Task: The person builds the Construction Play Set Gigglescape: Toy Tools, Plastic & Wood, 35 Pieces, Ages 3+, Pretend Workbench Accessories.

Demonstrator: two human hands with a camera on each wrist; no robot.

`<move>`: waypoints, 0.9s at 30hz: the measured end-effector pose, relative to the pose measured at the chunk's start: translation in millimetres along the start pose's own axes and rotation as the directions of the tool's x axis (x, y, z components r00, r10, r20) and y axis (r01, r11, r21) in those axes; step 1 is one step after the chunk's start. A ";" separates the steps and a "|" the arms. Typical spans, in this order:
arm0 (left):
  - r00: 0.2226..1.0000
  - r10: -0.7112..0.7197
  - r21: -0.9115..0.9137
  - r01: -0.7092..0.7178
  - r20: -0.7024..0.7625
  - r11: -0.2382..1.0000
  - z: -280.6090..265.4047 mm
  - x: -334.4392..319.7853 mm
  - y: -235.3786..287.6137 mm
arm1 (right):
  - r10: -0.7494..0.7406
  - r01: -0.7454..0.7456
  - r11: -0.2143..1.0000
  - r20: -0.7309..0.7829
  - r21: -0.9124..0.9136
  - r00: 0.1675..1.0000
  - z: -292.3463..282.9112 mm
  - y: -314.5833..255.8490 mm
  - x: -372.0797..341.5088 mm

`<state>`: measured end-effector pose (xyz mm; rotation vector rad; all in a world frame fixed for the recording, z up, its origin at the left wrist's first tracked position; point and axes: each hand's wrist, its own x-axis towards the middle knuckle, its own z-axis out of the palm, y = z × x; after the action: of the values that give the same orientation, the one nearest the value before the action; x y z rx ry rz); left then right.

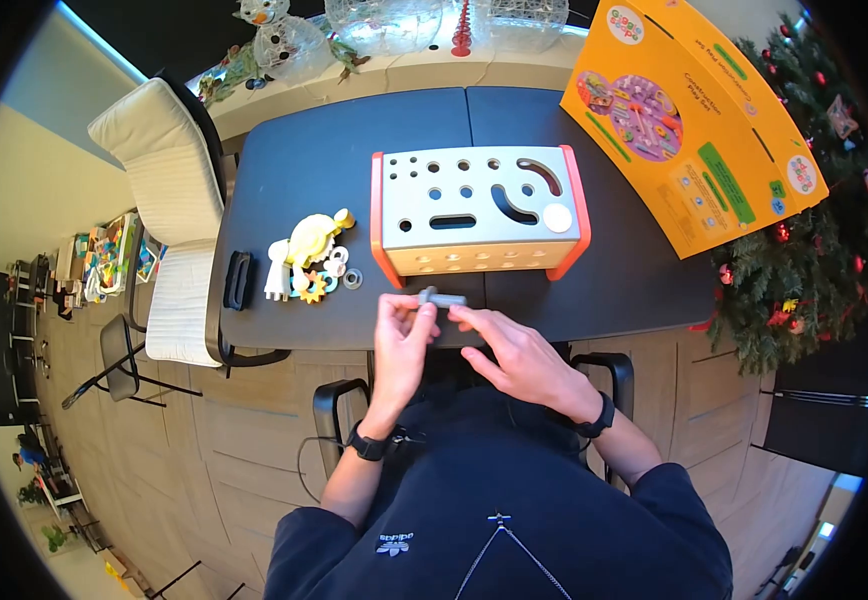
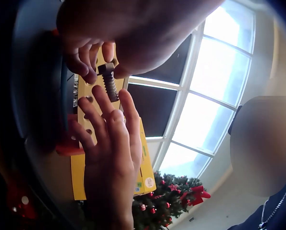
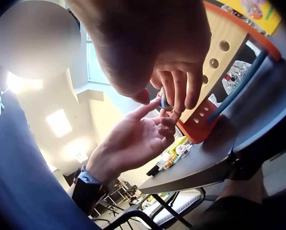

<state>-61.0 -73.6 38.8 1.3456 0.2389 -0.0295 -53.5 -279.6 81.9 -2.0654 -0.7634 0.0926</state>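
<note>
Above the table's near edge, my left hand (image 1: 401,352) pinches a grey threaded bolt (image 1: 446,300) at its head, the shaft pointing right. My right hand (image 1: 529,368) has relaxed fingers at the bolt's tip; whether they touch it I cannot tell. The left wrist view shows the bolt's threads (image 2: 111,87) beside the fingertips of my right hand (image 2: 114,148). In the right wrist view, my right hand's fingers mostly hide the bolt. A workbench toy (image 1: 474,200) with a grey holed top and orange-red ends stands just beyond my hands.
On the table (image 1: 294,150), yellow and white toy pieces (image 1: 314,240), a grey ring (image 1: 353,279) and a black object (image 1: 239,280) lie left of the toy. A yellow box (image 1: 694,120) stands at the right, near a decorated tree (image 1: 804,270). A white-cushioned chair (image 1: 179,200) is at the left.
</note>
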 end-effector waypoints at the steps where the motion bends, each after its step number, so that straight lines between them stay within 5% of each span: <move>1: 0.998 -0.023 -0.065 0.026 0.050 0.998 6.1 1.6 -2.8 | 0.004 -0.005 1.000 -0.027 -0.030 1.000 0.6 1.4 -0.3; 6: 0.972 -0.057 -0.063 0.073 0.228 0.995 36.0 5.4 -2.5 | -0.043 0.006 0.986 -0.220 -0.168 0.975 -7.9 8.1 -0.2; 12: 0.928 -0.081 -0.089 0.121 0.364 0.989 56.6 10.2 -0.1 | 0.071 -0.127 0.976 -0.297 -0.174 0.952 -16.6 16.3 -4.7; 27: 0.890 -0.123 0.038 0.119 0.438 0.992 52.9 8.1 -3.4 | -0.073 -0.068 0.921 -0.342 -0.383 0.937 -34.1 22.9 0.2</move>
<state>-45.5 -124.6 44.8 1.2958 -0.0632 -0.4382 -30.7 -313.6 84.2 -2.3652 -0.5923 -0.4574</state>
